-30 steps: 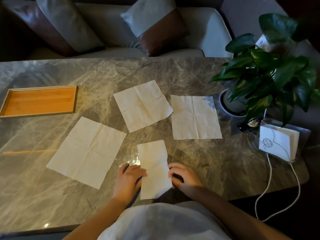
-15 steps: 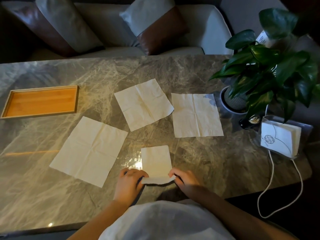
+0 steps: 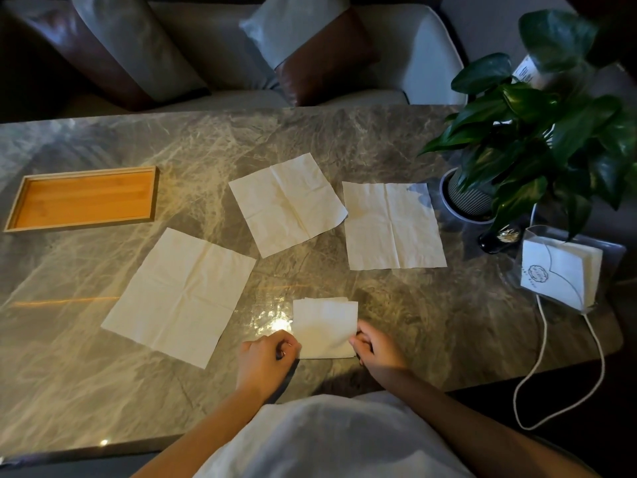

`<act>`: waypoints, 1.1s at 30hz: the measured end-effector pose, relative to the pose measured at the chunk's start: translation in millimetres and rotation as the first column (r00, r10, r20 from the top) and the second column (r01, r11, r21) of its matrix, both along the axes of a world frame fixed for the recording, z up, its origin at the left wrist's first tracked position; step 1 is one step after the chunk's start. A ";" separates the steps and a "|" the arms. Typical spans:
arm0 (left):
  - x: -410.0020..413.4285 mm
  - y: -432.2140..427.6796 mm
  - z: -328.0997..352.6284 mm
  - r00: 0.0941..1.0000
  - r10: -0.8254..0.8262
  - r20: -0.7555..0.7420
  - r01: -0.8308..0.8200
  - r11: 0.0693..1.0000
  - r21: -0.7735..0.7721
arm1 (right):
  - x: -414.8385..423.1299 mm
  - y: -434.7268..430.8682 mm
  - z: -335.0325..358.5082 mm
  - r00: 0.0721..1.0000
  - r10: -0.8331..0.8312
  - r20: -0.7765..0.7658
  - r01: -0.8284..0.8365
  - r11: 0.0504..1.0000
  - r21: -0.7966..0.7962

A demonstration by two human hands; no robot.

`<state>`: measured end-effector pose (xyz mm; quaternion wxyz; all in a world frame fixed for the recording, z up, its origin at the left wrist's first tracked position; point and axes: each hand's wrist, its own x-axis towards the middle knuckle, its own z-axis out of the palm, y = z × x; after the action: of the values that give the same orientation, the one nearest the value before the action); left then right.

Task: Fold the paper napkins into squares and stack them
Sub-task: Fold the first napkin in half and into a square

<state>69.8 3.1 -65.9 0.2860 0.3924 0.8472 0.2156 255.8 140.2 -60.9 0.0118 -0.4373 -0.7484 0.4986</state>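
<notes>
A small folded napkin (image 3: 324, 326), roughly square, lies near the table's front edge. My left hand (image 3: 267, 360) rests at its left edge with curled fingers touching the paper. At the right edge, my right hand (image 3: 374, 346) pinches the napkin's lower corner. Three unfolded napkins lie flat farther out: one at the left (image 3: 182, 291), one in the middle (image 3: 287, 203), one at the right (image 3: 393, 225).
A shallow wooden tray (image 3: 20, 205) sits at the far left of the marble table (image 3: 103, 391). A potted plant (image 3: 537, 132) stands at the right, with a clear holder of napkins (image 3: 558, 274) and a white cord (image 3: 537, 370) beside it. A sofa lies behind.
The long half-folded napkin has been folded over on itself, its near end brought up onto the far half, giving a small square. Both hands stayed at its near sides.
</notes>
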 end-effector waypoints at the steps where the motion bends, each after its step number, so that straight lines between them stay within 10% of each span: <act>1: 1.0 0.5 1.2 1.000 0.001 0.006 -0.001 1.000 -0.006 | -0.9 0.3 -0.5 1.000 0.000 -0.001 0.000 1.000 0.010; 20: 0.9 6.1 -3.5 0.984 0.072 0.162 -0.060 0.995 -0.074 | -11.9 11.5 -8.2 0.996 0.080 0.042 -0.082 0.995 0.050; 33: 2.9 8.7 -1.1 0.913 -0.339 -0.229 0.309 0.938 -0.158 | -16.2 10.9 -16.2 0.994 -0.027 0.110 0.021 0.998 0.056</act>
<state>72.8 11.8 -67.1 0.2303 0.5340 0.8111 0.0626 239.6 151.1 -77.1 -0.0117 -0.4726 -0.7561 0.4525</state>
